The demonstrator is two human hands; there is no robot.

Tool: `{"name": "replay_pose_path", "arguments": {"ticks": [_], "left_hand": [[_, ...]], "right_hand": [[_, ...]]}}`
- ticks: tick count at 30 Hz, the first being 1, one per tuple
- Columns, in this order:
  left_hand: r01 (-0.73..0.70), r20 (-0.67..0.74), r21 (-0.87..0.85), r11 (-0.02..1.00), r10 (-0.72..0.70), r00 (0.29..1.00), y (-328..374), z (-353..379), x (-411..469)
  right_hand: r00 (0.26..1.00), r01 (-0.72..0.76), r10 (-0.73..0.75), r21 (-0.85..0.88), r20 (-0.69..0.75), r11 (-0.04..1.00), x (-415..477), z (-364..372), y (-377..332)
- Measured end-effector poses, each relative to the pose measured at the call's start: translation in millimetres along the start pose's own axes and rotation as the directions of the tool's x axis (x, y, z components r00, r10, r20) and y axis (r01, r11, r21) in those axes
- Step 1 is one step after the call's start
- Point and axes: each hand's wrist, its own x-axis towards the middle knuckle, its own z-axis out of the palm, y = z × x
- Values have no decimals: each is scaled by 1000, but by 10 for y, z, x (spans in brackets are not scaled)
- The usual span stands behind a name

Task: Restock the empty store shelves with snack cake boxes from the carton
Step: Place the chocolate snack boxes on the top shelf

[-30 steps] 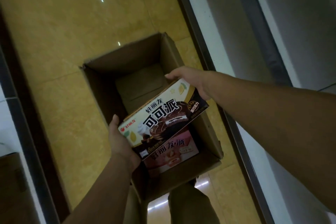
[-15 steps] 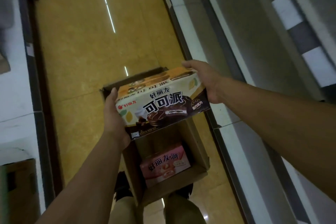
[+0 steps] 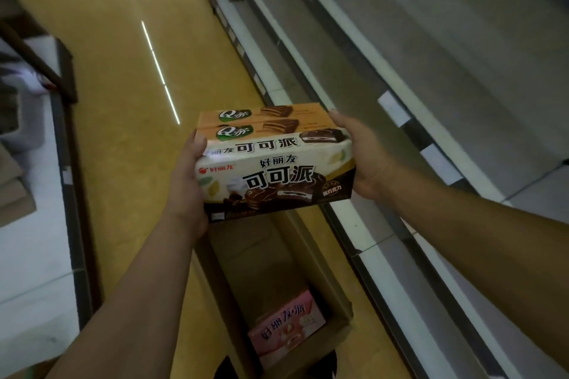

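I hold a group of snack cake boxes between both hands, above the carton. The nearest is a white and brown chocolate pie box [image 3: 277, 181]. Behind it sit two orange boxes [image 3: 268, 123] with green logos. My left hand [image 3: 186, 181] grips the left end, thumb on the top edge. On the right end, my right hand [image 3: 366, 157] grips with fingers wrapped behind. The brown carton [image 3: 311, 255] stands open on the floor below, with one pink snack cake box [image 3: 286, 323] lying at its near end. Bare grey store shelves [image 3: 462, 55] run along the right.
A yellow tiled aisle floor [image 3: 123, 101] stretches ahead. Another low white shelf unit [image 3: 30, 255] with a dark edge lines the left side, with flattened cardboard [image 3: 12, 191] on it. White price-tag strips [image 3: 394, 114] mark the right shelf's front rail.
Both hands have lifted the boxes up out of the carton and farther forward. My view has tilted up, bringing the right shelves into sight. The orange boxes behind now show.
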Motion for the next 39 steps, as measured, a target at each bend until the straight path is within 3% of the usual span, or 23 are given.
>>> {"name": "replay_pose_path", "arguments": {"ticks": [11, 17, 29, 39], "left_hand": [[-156, 246, -50, 986, 164, 955, 1513, 721, -219], [-271, 395, -79, 959, 279, 875, 2278, 1226, -477], [-368, 520, -96, 925, 362, 774, 3267, 2111, -1142], [-457, 656, -118, 882, 415, 631, 3897, 2721, -1745]], "right_hand": [[960, 278, -277, 20, -37, 960, -1035, 504, -1356], [918, 388, -390, -41, -67, 921, -1776, 699, -2121], [857, 483, -477, -18, -194, 875, -2970, 805, -2969], [707, 623, -621, -117, -339, 773, -3938, 784, -3413]]}}
